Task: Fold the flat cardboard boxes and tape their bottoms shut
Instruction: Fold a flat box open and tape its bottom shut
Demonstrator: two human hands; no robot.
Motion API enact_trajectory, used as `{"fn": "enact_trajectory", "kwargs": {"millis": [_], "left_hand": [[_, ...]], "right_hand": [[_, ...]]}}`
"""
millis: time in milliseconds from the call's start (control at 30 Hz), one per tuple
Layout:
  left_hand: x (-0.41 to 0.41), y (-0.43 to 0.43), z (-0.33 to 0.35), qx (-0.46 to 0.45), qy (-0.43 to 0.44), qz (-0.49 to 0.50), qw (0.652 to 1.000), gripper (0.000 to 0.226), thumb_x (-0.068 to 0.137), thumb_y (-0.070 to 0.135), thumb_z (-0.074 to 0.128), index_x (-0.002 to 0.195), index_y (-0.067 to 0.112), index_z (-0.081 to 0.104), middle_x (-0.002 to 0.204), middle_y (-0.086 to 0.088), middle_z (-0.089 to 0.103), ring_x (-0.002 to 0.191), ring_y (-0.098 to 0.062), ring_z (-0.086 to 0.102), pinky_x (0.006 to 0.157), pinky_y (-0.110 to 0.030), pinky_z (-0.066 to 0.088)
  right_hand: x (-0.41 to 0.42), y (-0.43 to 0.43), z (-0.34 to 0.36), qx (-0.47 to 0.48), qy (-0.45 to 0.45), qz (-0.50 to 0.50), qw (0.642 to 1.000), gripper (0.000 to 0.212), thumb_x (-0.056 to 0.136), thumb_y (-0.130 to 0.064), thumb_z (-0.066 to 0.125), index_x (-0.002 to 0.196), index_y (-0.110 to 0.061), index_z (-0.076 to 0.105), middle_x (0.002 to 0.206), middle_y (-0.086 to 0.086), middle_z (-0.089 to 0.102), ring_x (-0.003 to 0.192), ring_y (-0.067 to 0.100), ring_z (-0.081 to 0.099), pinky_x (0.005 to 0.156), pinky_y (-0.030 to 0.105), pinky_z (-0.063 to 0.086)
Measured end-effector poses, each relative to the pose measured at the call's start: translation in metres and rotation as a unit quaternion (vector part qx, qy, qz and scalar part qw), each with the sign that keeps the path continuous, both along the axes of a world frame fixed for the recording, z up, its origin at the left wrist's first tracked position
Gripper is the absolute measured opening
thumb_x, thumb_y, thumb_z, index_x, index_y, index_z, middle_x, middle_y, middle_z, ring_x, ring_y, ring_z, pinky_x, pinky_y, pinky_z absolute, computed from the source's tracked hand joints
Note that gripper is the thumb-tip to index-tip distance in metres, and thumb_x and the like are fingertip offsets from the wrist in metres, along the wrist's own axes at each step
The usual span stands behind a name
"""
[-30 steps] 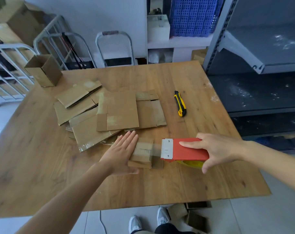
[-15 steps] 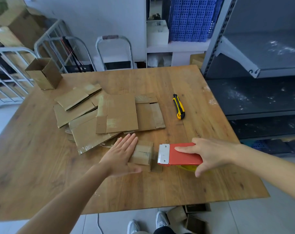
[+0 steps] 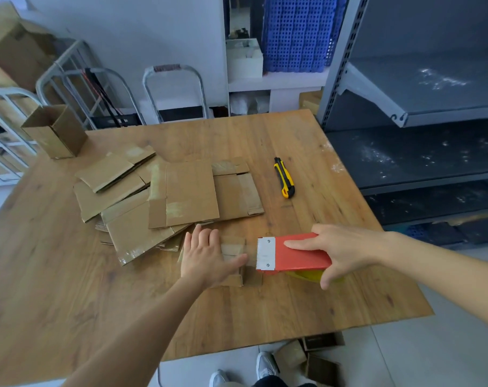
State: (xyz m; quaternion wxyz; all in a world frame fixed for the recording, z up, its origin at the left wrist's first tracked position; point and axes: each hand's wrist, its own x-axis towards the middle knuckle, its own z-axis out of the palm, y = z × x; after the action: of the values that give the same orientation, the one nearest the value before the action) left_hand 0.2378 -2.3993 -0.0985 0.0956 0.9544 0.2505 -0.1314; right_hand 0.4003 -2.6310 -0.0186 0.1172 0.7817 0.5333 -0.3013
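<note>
Wood comes first: our table (image 3: 265,308) fills most of the view, with grey metal shelving (image 3: 432,96) standing against its right edge. On the left half of the tabletop lies a loose pile of flat cardboard boxes (image 3: 189,191), overlapping one another, some with old tape patches showing. At the far left corner 1 folded box (image 3: 55,132) stands upright with its top open, well apart from the pile.

Nearer to us, our left hand (image 3: 203,255) lies flat on a small box (image 3: 233,247) that sits at the near edge of the pile. The fingers are straight and close together, the thumb is spread out toward the right, and the palm presses down on the closed flaps.

Just beside that box, our right hand (image 3: 346,248) grips a red tape dispenser (image 3: 296,255): the forefinger is stretched along its red top, the thumb is curled round its near side, and the toothed metal blade faces the box. A pale translucent strip (image 3: 251,252) seems to bridge the narrow gap between blade and box.

Beyond the dispenser, 1 yellow-and-black utility knife (image 3: 284,177) lies alone, near the pile's right edge but not touching it.
</note>
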Motion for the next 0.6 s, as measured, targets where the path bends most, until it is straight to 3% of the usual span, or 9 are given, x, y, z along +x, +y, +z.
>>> {"fn": "enact_trajectory", "kwargs": {"millis": [133,267,467,600], "left_hand": [[0.001,0.0,-0.003,-0.002,-0.003,0.001,1.0,0.111,0.07,0.092,0.022,0.149,0.014,0.02,0.157,-0.004,0.016,0.148,-0.025,-0.008,0.12,-0.045,-0.006],[0.001,0.001,-0.004,0.002,0.004,-0.012,1.0,0.124,0.056,0.096,0.002,0.147,0.013,0.021,0.157,-0.005,0.016,0.148,-0.026,-0.009,0.12,-0.046,-0.006],[0.0,0.0,-0.002,0.005,0.01,-0.013,1.0,0.116,0.064,0.093,0.011,0.147,0.014,0.023,0.157,-0.004,0.017,0.148,-0.026,-0.009,0.12,-0.046,-0.007],[0.0,-0.002,-0.003,0.014,0.009,-0.012,1.0,0.114,0.065,0.092,0.012,0.147,0.014,0.023,0.156,-0.005,0.018,0.147,-0.026,-0.008,0.12,-0.046,-0.006]], "right_hand": [[-0.002,-0.014,0.0,0.025,0.011,-0.024,0.999,0.102,0.073,-0.069,0.067,0.143,-0.061,-0.006,0.112,-0.007,0.036,0.093,0.009,0.043,0.079,0.027,0.048],[-0.006,-0.02,-0.004,0.033,0.016,-0.025,0.999,0.101,0.074,-0.069,0.066,0.144,-0.059,-0.006,0.112,-0.009,0.035,0.093,0.008,0.042,0.079,0.024,0.047],[-0.003,-0.029,0.0,0.017,0.012,-0.024,0.999,0.102,0.073,-0.072,0.066,0.146,-0.057,-0.005,0.111,-0.009,0.034,0.093,0.007,0.041,0.07,0.018,0.038],[-0.006,-0.021,0.005,0.014,-0.034,-0.001,0.999,0.089,0.082,-0.064,0.06,0.146,-0.057,-0.001,0.108,-0.006,0.038,0.091,0.012,0.046,0.076,0.026,0.046]]}}
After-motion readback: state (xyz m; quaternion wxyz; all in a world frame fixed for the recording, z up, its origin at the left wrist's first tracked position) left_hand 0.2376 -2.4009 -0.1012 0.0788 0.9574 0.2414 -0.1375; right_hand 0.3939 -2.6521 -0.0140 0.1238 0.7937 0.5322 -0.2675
